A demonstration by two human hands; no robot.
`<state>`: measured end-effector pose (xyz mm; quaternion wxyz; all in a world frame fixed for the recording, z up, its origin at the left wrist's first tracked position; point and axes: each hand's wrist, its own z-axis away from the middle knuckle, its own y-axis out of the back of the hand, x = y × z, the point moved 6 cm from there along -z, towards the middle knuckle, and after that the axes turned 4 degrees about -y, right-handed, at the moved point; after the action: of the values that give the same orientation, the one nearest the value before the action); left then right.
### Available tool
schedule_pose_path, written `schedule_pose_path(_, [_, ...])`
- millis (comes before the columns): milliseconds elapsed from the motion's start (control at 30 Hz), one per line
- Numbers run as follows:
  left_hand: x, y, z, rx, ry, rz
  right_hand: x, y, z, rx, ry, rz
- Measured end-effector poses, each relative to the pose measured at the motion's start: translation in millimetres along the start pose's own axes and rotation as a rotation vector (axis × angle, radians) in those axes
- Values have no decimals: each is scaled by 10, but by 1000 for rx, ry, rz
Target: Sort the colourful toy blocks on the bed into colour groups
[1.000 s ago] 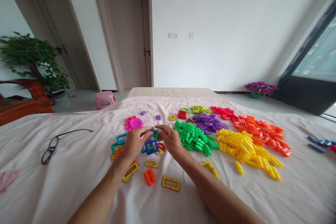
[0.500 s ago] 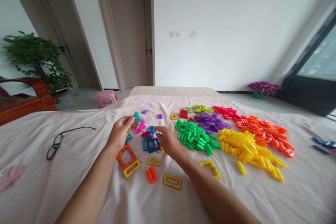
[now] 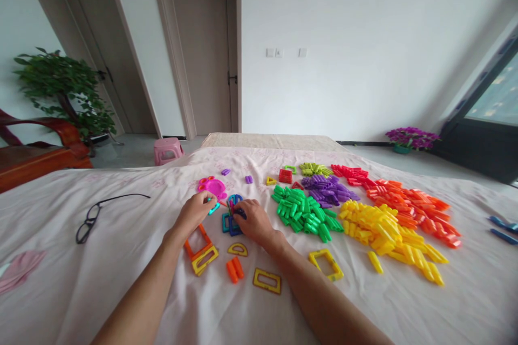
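Note:
My left hand is closed on a teal piece, low over the cloth just below a magenta piece. My right hand has its fingers bent down at the right side of a small cluster of blue pieces; its fingertips are partly hidden, so what they grip is unclear. Beneath my left wrist lies an orange frame touching a yellow rectangular frame. A yellow half-round piece and two orange sticks lie nearer me.
Piles of green, purple, yellow and orange sticks spread to the right. Black glasses rest on the cloth at left. Yellow frames lie near my right forearm.
My left hand has lowered with the teal piece, uncovering more of the magenta piece. My right hand has come down onto the blue cluster. The view has shifted slightly.

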<state>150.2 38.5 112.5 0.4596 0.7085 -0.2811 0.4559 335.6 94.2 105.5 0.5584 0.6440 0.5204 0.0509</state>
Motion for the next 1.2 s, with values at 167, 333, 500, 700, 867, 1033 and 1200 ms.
schedule_pose_path(167, [-64, -216, 4, -134, -52, -89, 38, -34, 26, 0, -12, -94])
schedule_pose_path(333, [-78, -397, -8, -212, -98, -85, 26, -30, 57, 8, 14, -118])
schedule_pose_path(500, [-36, -495, 27, -255, -104, -22, 63, -7, 82, 132, -23, -142])
schedule_pose_path(700, [121, -535, 84, -238, -145, 44, 84, 76, 100, 230, -82, -366])
schedule_pose_path(867, [189, -514, 98, -210, -155, 92, 195, 85, 69, 292, -131, -498])
schedule_pose_path(1033, [217, -508, 111, -202, -138, 198, 321, 6, 29, 312, -266, -690])
schedule_pose_path(1200, [201, -456, 111, -156, -54, 268, 386, -6, 5, 350, -329, -953])
